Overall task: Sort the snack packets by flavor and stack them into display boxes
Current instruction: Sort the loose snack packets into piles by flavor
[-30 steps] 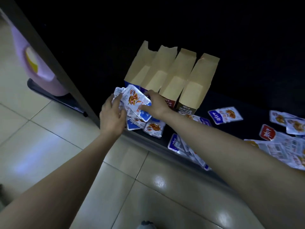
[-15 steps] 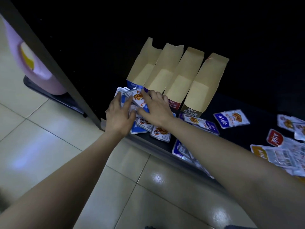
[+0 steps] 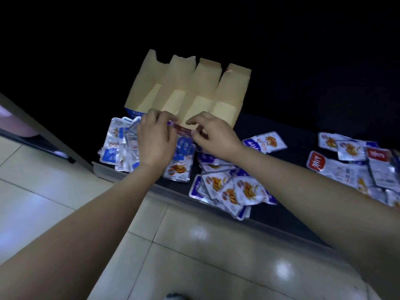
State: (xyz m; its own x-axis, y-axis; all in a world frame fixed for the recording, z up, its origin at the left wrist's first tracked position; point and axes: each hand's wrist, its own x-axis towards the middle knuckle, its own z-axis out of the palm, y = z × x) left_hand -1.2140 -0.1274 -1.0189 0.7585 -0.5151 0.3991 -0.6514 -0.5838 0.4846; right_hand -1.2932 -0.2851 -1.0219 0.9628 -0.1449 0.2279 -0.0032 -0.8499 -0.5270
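1. The left hand [image 3: 154, 137] has its fingers bent down and close together, tips at the low front lip of the display boxes. Whether they pinch a packet cannot be told.
2. The right hand [image 3: 214, 135] curls thumb and forefinger toward each other just beside the left fingertips, over one box's dark red front edge. Again, no grip can be confirmed.
3. The four display boxes [image 3: 207, 87] stand side by side, touching. They are matte tan cardboard inside, with tall back flaps (some ragged on top).
4. The snack packets are flat, glossy, silvery pouches with blue labels and orange food pictures. A left pile [image 3: 116, 146] lies partly under the left hand. A middle heap [image 3: 229, 189] overhangs the table's near edge. A single packet [image 3: 265, 141] lies right of the right hand. A far heap [image 3: 346, 167] includes red labels.
5. The table [image 3: 292, 167] is dark and smooth, and both forearms cross its edge, hiding some packets.
6. Around it are glossy pale floor tiles [image 3: 65, 213] and a lilac object [image 3: 13, 120] at the far left.
7. Half a second ago both hands lay flat on the left pile. Now they sit at the box fronts, curled.
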